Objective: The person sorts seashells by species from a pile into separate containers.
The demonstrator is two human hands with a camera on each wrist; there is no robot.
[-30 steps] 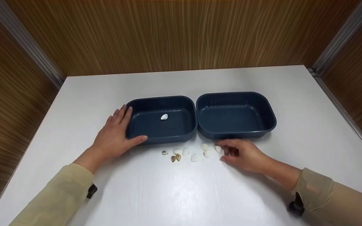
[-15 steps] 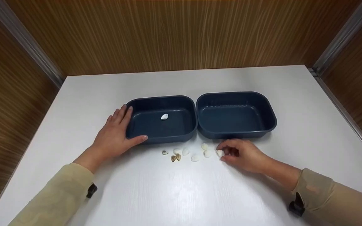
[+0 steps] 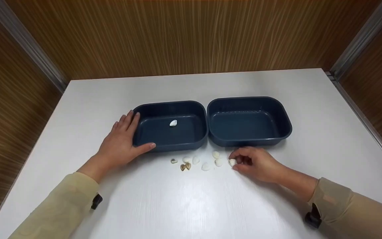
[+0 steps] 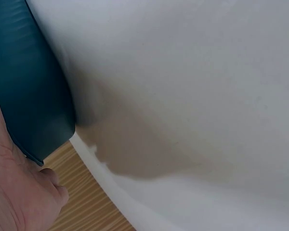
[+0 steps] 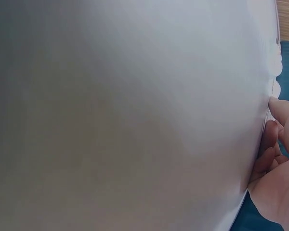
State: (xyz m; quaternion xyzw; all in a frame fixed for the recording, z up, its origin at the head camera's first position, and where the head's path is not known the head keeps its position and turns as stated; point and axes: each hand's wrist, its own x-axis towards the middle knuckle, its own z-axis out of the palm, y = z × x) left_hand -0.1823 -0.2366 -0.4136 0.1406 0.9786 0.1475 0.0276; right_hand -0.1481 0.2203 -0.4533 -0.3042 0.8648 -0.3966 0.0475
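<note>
My left hand (image 3: 118, 146) rests on the left dark blue bin (image 3: 167, 147), fingers along its left side and thumb over the front rim. One white seashell (image 3: 173, 123) lies on that bin's floor. Close in front of the right dark blue bin (image 3: 250, 142), my right hand (image 3: 260, 164) pinches a white seashell (image 3: 232, 162) between thumb and index finger, low at the tabletop. Left of it lie several more pale shells, among them one shell (image 3: 205, 166) nearest me. In the right wrist view the right hand (image 5: 282, 144) shows at the edge, its shell hidden.
Two brown shells (image 3: 185, 166) and a small dark-marked shell (image 3: 174, 161) lie in front of the left bin. The bins stand side by side on a white table (image 3: 177, 205). Wood-grain panels (image 3: 191, 36) enclose the back and sides.
The right fingers have closed on a white shell and drawn it slightly toward me, away from the right bin. The left hand has stayed in place on its bin.
</note>
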